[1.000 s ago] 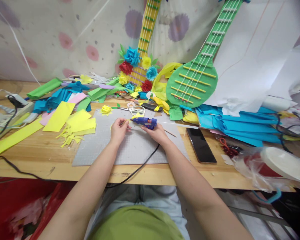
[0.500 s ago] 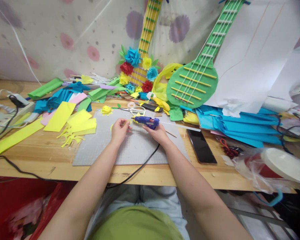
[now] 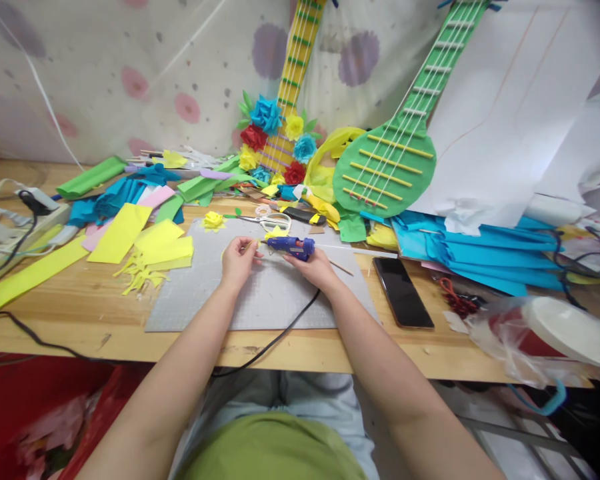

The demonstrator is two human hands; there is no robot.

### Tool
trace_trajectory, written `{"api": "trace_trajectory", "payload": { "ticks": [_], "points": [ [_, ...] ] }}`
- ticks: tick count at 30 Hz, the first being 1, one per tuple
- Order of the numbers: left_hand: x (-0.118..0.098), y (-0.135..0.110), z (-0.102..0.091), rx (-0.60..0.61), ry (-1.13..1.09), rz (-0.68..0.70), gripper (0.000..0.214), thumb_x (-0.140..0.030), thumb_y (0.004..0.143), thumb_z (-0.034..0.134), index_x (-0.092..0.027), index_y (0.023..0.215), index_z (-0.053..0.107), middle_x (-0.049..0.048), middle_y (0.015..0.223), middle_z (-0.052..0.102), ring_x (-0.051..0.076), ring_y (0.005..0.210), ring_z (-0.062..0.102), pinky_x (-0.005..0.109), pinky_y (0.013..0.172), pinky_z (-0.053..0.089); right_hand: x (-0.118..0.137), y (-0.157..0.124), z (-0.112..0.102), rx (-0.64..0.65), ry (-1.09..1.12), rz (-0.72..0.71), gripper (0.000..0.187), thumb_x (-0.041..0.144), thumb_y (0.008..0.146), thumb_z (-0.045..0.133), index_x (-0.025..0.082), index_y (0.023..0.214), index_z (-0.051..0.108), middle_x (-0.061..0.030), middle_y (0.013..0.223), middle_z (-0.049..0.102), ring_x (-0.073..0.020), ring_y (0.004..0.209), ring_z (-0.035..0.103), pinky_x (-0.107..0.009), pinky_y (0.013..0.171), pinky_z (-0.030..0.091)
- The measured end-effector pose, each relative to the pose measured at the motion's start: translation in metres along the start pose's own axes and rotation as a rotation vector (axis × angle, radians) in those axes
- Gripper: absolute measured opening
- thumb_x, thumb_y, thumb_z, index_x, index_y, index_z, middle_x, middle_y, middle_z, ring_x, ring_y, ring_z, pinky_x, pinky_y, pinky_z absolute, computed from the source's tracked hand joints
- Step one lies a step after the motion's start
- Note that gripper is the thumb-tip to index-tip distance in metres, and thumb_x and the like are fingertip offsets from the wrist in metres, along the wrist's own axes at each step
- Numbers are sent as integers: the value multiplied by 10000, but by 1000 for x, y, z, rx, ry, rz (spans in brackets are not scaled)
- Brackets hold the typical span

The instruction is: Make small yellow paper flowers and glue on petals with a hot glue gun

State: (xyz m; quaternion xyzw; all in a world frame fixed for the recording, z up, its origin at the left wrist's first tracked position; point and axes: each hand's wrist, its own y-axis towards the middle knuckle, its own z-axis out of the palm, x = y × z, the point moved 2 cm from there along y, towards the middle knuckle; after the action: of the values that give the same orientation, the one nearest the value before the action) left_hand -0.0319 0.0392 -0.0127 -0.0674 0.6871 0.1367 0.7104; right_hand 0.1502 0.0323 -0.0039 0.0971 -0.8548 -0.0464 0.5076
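Note:
My right hand is wrapped round a blue hot glue gun, its nozzle pointing left and a clear glue stick sticking out of the back. Just left of the nozzle, my left hand pinches a small yellow piece, mostly hidden by the fingers; it looks like paper. Behind the gun a yellow paper flower partly shows. Another yellow paper flower lies at the back left of the grey cutting mat. White-handled scissors rest at the mat's back edge. A thin wooden stick lies beyond my right wrist.
Yellow paper pieces lie left of the mat, near a power strip. A black phone lies to the right. Behind stand a green paper-covered lute shape and a yellow one with paper flowers. The gun's black cord crosses the mat.
The glue gun has shifted slightly left and down, its nozzle now closer to my left fingers. My left hand has barely moved.

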Motion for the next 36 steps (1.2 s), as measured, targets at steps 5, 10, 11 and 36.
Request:
{"api": "trace_trajectory", "payload": {
  "ticks": [5, 10, 11, 36],
  "points": [
    [-1, 0, -1, -4, -4, -3, 230, -322, 648, 630, -159, 764, 518, -17, 664, 558, 112, 516, 593, 220, 436, 479, 2, 0, -1, 29, -18, -11, 382, 495, 686, 613, 219, 948, 655, -40, 932, 689, -221, 878, 628, -346, 803, 465],
    [-2, 0, -1, -7, -30, -10, 273, -347, 630, 637, -157, 771, 501, -20, 674, 551, 110, 513, 590, 228, 431, 485, 2, 0, -2, 31, -51, -6, 373, 490, 691, 610, 215, 938, 660, -41, 915, 692, -220, 864, 630, -340, 792, 465],
    [-2, 0, -2, -11, -42, -11, 285, -344, 627, 638, -159, 786, 491, -23, 681, 549, 108, 510, 589, 228, 428, 485, 1, 0, -2, 28, -51, -6, 372, 489, 690, 611, 215, 936, 660, -40, 912, 692, -217, 859, 630, -338, 789, 465],
    [-3, -2, 1, 39, -43, 24, 356, -270, 543, 695, -171, 809, 480, -13, 767, 566, 81, 554, 560, 214, 481, 477, -12, 12, -15, -259, 764, 258, 342, 480, 575, 695, 160, 664, 614, 11, 607, 598, -47, 448, 491, -156, 365, 352]
  ]
}}
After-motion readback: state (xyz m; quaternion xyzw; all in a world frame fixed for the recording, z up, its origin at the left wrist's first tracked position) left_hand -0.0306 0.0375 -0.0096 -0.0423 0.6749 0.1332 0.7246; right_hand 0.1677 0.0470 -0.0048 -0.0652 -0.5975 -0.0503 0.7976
